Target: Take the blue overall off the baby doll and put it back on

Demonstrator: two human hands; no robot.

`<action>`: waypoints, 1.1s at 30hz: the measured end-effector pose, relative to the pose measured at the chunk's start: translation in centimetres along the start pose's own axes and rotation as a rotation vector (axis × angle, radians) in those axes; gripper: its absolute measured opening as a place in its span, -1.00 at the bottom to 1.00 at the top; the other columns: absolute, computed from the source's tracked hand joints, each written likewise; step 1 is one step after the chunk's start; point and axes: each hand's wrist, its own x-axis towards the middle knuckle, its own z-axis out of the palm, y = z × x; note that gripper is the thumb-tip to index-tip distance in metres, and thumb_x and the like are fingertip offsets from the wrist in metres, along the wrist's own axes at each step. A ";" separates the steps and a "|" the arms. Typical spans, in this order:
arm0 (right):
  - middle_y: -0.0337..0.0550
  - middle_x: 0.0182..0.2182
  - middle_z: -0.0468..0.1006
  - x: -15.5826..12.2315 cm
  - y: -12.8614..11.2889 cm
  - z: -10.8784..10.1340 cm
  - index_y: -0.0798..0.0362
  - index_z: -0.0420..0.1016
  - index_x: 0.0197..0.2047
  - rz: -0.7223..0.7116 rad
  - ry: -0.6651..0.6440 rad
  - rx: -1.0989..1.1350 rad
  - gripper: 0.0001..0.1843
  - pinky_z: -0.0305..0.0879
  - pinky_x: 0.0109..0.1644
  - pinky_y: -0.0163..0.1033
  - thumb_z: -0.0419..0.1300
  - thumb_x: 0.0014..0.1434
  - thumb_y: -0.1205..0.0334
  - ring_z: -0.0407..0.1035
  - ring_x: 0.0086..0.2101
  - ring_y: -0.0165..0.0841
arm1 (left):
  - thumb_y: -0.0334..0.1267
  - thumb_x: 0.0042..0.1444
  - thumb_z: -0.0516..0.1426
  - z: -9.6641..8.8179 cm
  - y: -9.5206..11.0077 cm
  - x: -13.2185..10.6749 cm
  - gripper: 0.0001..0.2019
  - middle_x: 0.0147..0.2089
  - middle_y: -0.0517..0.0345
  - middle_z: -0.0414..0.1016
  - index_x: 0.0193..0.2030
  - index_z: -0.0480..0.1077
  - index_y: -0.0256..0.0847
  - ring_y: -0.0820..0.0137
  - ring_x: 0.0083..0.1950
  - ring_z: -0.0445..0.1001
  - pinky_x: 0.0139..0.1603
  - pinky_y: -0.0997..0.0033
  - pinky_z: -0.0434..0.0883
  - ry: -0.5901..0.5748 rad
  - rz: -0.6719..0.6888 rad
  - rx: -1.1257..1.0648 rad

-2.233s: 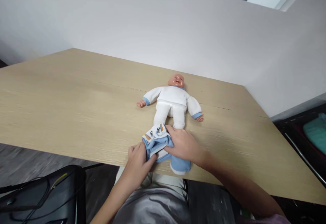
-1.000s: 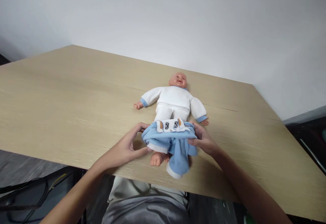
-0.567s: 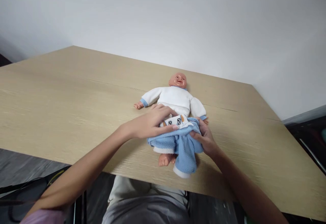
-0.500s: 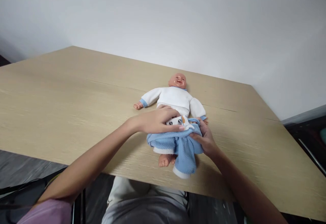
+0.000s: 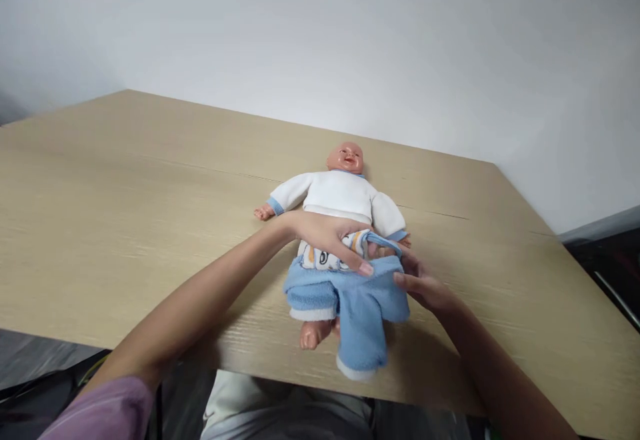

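A baby doll [image 5: 337, 193] in a white, blue-cuffed top lies on its back, head away from me. Light-blue overalls [image 5: 365, 313] with a white printed bib are bunched around its lower body. One bare foot shows below a trouser leg; the other leg of the garment hangs flat and looks unfilled. My left hand [image 5: 333, 237] lies across the doll's belly and the bib, thumb stretched apart over the print, its other fingertips partly hidden. At the right side of the overalls, my right hand [image 5: 425, 283] grips the cloth near a blue strap, thumb on top and fingers underneath.
The doll lies near the front edge of a light wooden table [image 5: 150, 213]. A pale wall [image 5: 300, 47] stands behind it. Dark furniture [image 5: 610, 273] is beyond the right edge. My lap [image 5: 270, 400] is below the front edge.
My left thumb has spread away from the fingers, uncovering more of the printed bib. My right hand has shifted slightly outward and down with the overalls' edge. The view has also shifted slightly.
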 end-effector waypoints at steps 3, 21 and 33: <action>-0.24 -0.27 0.38 -0.3 -0.2 0.2 -0.03 0.49 -0.10 0.027 0.001 0.002 -0.42 0.27 -0.26 -0.34 0.61 0.13 -0.21 0.26 -0.31 -0.37 | -0.02 0.10 0.51 -0.2 -0.8 0.1 -0.65 -0.14 0.13 0.76 -0.09 0.70 -0.19 0.17 -0.11 0.69 -0.05 0.29 0.64 -0.226 -0.016 -0.084; -0.14 -0.03 0.67 -1.0 0.8 -0.5 -0.04 0.66 0.24 0.180 -0.262 0.023 -0.37 0.46 0.02 -0.25 0.57 0.24 -0.17 0.53 -0.06 -0.26 | -0.18 0.08 0.45 -0.7 -1.9 -0.8 -0.77 -0.15 0.19 0.73 -0.14 0.69 -0.18 0.22 -0.10 0.65 0.02 0.33 0.57 -0.131 0.020 -0.084; -0.27 -0.34 0.57 -0.8 2.1 0.8 -0.04 0.66 -0.12 0.126 0.137 0.251 -0.44 0.41 -0.24 -0.32 0.70 0.03 -0.20 0.39 -0.37 -0.39 | -0.13 0.01 0.57 0.8 -3.1 0.3 -0.38 0.20 0.00 0.75 0.20 0.63 -0.26 0.03 0.25 0.68 0.33 0.16 0.61 -0.299 0.033 -0.233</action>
